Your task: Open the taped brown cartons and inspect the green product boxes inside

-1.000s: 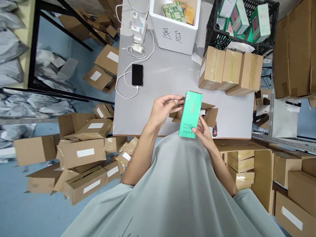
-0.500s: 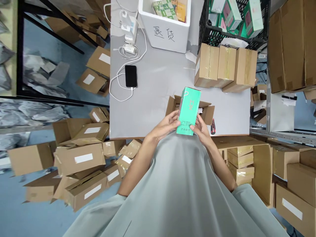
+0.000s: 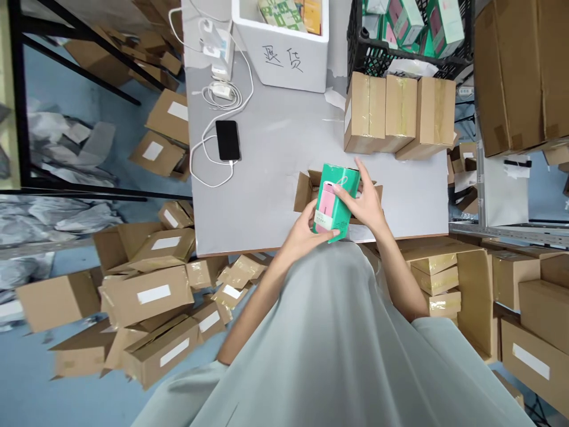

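Note:
A green product box (image 3: 349,216) with a picture of a pink item on its front is held tilted at the table's front edge. My left hand (image 3: 304,234) is closed around its lower left side and bottom. My right hand (image 3: 367,204) is at its upper right, with the thumb on the front face and the index finger stretched up past the top corner. Behind the green box stands an open cardboard box (image 3: 303,193), flaps spread, partly hidden by it and by my hands; its inside does not show clearly.
Three taped cartons (image 3: 400,115) stand at the table's right, before a black crate (image 3: 377,56) of green boxes. A white bin (image 3: 284,62) is at the back. A phone (image 3: 228,140) lies on its cable at left. Cardboard boxes (image 3: 146,290) crowd the floor.
The green box has been turned, so its pictured face now shows. My right hand has moved from its lower edge to the upper right side. The red-and-black tool no longer shows.

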`<act>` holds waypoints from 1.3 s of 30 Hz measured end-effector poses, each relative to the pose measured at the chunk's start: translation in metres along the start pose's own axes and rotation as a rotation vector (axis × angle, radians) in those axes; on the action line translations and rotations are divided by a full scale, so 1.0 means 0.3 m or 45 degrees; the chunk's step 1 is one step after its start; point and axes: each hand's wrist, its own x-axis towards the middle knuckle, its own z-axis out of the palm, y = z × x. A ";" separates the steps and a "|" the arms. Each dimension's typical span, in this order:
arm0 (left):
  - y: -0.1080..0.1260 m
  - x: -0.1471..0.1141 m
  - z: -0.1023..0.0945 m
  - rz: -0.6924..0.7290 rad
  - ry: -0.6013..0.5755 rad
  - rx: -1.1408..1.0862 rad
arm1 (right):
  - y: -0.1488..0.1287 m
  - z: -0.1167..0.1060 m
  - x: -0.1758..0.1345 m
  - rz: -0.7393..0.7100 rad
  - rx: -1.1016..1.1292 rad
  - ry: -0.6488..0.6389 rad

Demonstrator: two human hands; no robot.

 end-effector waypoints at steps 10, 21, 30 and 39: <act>-0.034 -0.021 -0.096 -0.301 -0.201 -0.381 | 0.004 -0.012 0.061 -0.040 0.135 0.002; -0.001 -0.029 -0.070 -0.137 -0.028 -0.206 | 0.064 -0.068 0.072 0.034 0.166 0.023; 0.026 0.008 -0.043 -0.299 -0.134 -0.232 | 0.128 -0.061 0.067 0.116 0.274 0.098; -0.012 0.043 -0.065 -0.419 -0.221 -0.305 | 0.027 -0.051 -0.040 -0.031 0.204 0.143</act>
